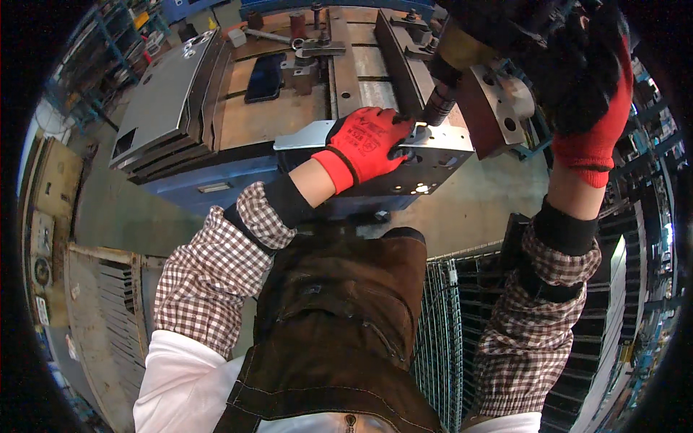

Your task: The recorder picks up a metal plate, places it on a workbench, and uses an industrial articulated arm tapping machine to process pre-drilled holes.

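Note:
My left hand (pixel 369 142), in a red glove with black fingertips, grips a bent sheet-metal part (pixel 307 137) at the table's near edge. Its fingers lie over the top face and the thumb is at the front face, which has several holes. Just right of those fingers, a drill chuck (pixel 439 103) comes down close over the part, and a small bright spot shows beneath it. High at the right, my right hand (pixel 588 94), gloved alike, is closed beside the dark drill press head (pixel 498 25). What it holds is lost in shadow.
A stack of folded metal panels (pixel 162 101) lies on the table's left side. A phone (pixel 265 77), a wrench (pixel 268 35) and clamps (pixel 321 49) are on the slotted table (pixel 249 108). Below at the right stands a wire rack (pixel 437 310); a metal cabinet (pixel 105 303) is at the left.

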The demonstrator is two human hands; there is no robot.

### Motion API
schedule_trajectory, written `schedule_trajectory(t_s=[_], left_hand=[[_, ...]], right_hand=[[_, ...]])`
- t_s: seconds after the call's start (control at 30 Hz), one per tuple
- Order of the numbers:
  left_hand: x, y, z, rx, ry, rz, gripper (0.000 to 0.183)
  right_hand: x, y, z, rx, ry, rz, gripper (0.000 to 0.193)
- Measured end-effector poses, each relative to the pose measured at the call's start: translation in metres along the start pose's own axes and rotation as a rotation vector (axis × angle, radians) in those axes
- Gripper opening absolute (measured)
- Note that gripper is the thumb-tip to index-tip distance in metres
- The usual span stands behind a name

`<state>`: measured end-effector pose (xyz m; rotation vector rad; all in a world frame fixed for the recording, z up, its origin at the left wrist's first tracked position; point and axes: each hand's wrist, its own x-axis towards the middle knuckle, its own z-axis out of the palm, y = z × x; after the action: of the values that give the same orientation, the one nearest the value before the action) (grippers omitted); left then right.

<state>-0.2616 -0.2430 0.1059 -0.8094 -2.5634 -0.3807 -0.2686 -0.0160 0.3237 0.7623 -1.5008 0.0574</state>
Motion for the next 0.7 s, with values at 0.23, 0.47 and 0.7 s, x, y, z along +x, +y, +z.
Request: schedule_trajectory(t_s=[0.23,0.47,0.7], left_hand=[[0.001,0.001,0.000,-0.021,-0.032,-0.007,0.062],[0.007,0.004,-0.008,-0.031,-0.108,-0.023,0.062],[0.010,0.002,-0.014,-0.015,-0.200,-0.044,0.064]], right_hand=[[-0.019,0.014,-0.002,0.255,-0.093,0.161,0.053],[-0.018,0.034,-0.024,0.045,-0.237,-0.139,0.058],[-0.049,0.013,-0.003,0.799,0.220,0.578,0.040]])
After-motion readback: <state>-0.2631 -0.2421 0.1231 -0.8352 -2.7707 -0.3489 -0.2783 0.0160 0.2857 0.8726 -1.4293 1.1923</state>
